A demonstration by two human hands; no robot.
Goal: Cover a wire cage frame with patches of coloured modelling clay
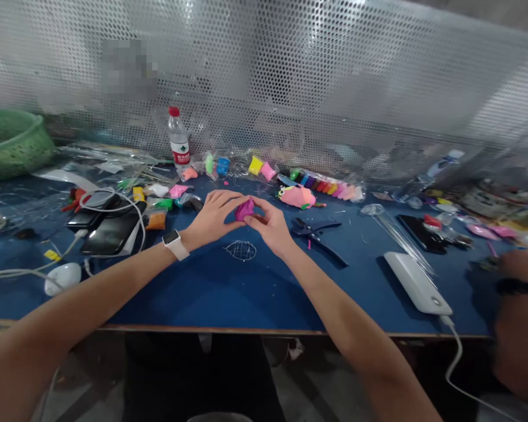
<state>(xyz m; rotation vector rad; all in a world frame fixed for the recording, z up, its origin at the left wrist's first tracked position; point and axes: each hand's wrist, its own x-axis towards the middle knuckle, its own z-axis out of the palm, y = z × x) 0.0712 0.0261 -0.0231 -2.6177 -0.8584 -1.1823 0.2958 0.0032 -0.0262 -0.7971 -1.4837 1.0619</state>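
Note:
A lump of magenta modelling clay (244, 210) is pinched between my two hands above the middle of the blue table. My left hand (215, 215), with a white-strapped watch on its wrist, grips the lump from the left with thumb and fingers. From the other side, my right hand (269, 223) has its thumb and fingertips closed on the same lump. Just below the hands, a small fish-shaped wire frame (241, 251) lies flat on the table. Right of my right hand rests a pair of dark-handled pliers (319, 237). Behind them lies a pink clay fish (297, 197).
Several clay packets (256, 165) and a water bottle (179, 140) line the perforated metal screen. Black phones (114, 230) and cables lie left, near a green basket (22, 143). A white power bank (417, 282) sits right; another person's arm (521, 316) reaches in at the far right.

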